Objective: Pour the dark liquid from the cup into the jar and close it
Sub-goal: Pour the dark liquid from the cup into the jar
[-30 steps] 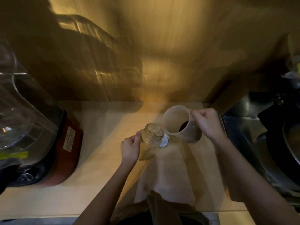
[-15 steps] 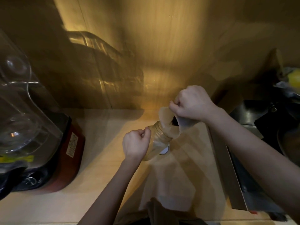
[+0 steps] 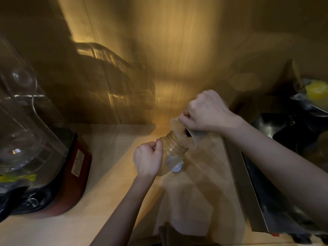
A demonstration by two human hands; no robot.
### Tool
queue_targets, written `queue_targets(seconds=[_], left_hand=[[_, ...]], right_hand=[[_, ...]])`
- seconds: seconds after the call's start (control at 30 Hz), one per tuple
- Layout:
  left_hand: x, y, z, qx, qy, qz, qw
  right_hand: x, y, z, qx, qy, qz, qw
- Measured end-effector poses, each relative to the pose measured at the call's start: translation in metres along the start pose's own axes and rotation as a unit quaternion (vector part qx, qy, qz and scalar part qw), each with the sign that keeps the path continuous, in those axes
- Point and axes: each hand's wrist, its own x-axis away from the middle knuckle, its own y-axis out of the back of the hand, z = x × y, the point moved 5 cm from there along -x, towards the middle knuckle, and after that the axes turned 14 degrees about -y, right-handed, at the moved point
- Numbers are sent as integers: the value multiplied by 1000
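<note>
A clear glass jar (image 3: 173, 150) with a threaded open mouth stands on the pale wooden counter (image 3: 113, 167), tilted toward the right. My left hand (image 3: 148, 158) grips its left side. My right hand (image 3: 204, 112) holds a pale cup (image 3: 179, 128) tipped steeply over the jar's mouth, its rim touching the jar. A little dark liquid (image 3: 186, 133) shows inside the cup near the rim. A white round lid (image 3: 177, 168) lies on the counter just right of the jar's base.
A blender with a clear jug (image 3: 23, 125) on a red base (image 3: 74, 174) stands at the left. A metal stove edge (image 3: 252, 185) runs along the right, with a yellow object (image 3: 316, 91) in a dish behind it. A wooden wall is close behind.
My right hand has raised and tipped the cup from beside the jar to over its mouth. My left hand has stayed on the jar, which now leans toward the cup.
</note>
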Motion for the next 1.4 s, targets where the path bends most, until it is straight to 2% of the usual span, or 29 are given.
queue_targets(seconds=[0.27, 0.43, 0.67, 1.4], left_hand=[[-5, 5, -8, 5, -4, -32, 999], [-5, 5, -10, -6, -1, -20, 1000], [-5, 3, -11, -7, 2, -19, 1000], [-2, -1, -11, 34, 8, -20, 999]], right_hand=[[-3, 5, 4, -5, 31, -46, 998], [-8, 10, 5, -20, 25, -72, 997], [-8, 8, -2, -25, 15, -61, 998], [-6, 17, 4, -23, 84, -64, 994]])
